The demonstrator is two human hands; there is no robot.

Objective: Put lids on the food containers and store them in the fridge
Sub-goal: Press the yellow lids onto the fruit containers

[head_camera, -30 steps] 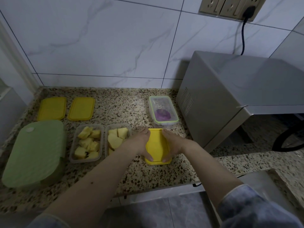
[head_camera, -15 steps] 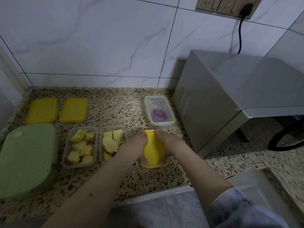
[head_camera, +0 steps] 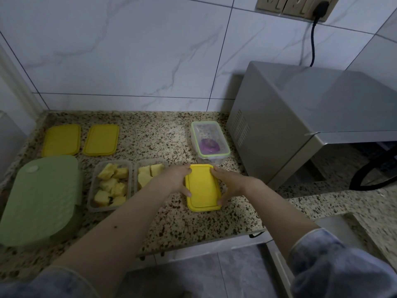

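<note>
A yellow lid (head_camera: 203,188) sits on a container at the middle of the speckled counter (head_camera: 171,224). My left hand (head_camera: 175,179) grips its left edge, thumb on top. My right hand (head_camera: 228,183) grips its right edge, fingers at the far corner and thumb near the front corner. Two loose yellow lids (head_camera: 61,139) (head_camera: 101,139) lie at the back left. Beside my left hand stand two uncovered clear containers (head_camera: 110,186) (head_camera: 148,175) holding yellow food chunks; my left forearm hides part of the nearer one.
A large green-lidded box (head_camera: 40,201) fills the left front. A clear container with a green-rimmed lid and purple food (head_camera: 209,139) stands behind the yellow lid. A silver microwave (head_camera: 311,117) blocks the right side, its cord running up to a wall socket (head_camera: 320,7).
Both hands stay on the yellow lid; the fingers have spread slightly along its edges. The view has shifted a little.
</note>
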